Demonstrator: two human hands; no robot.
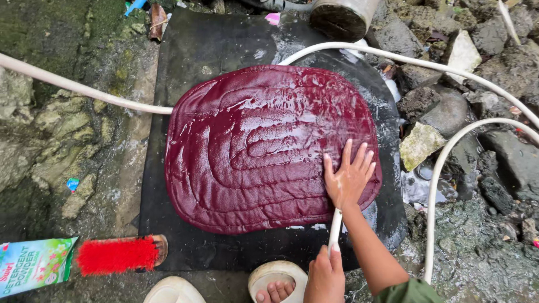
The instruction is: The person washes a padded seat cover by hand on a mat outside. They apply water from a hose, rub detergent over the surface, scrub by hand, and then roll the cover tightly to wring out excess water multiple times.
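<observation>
A wet, dark red oval mat (252,146) with quilted ridges lies flat on a black slab (191,56). My right hand (348,177) presses palm down on the mat's lower right edge, fingers spread. Just below the mat, my left hand (325,275) grips the end of a thin white hose (335,224), which points up toward the right hand. Water glistens across the mat's surface.
A red-bristled scrub brush (118,255) and a detergent packet (33,264) lie at the lower left. My foot in a white sandal (278,280) stands at the slab's front edge. White hoses (438,185) curve over wet rocks (421,146) at right. A cylindrical container (342,17) sits at the top.
</observation>
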